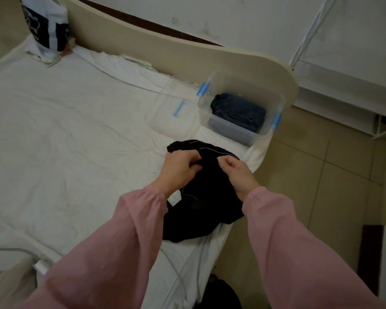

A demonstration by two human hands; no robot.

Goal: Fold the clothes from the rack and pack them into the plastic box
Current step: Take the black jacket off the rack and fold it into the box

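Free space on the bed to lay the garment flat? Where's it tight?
Free: the wide bare sheet left of the black garment, between the lid and the patterned bundle. Crowded: the bed's right corner, where garment, lid and plastic box sit close together.

Can't really tell what the black garment (201, 210) is, the left hand (178, 168), right hand (240, 172) and pink sleeves (129, 219) cover its middle. Fingertips are buried in fabric. The patterned bundle (47, 25) at upper left is chopped by the top edge, and the dark thing (221, 295) at bottom centre is cut off too.
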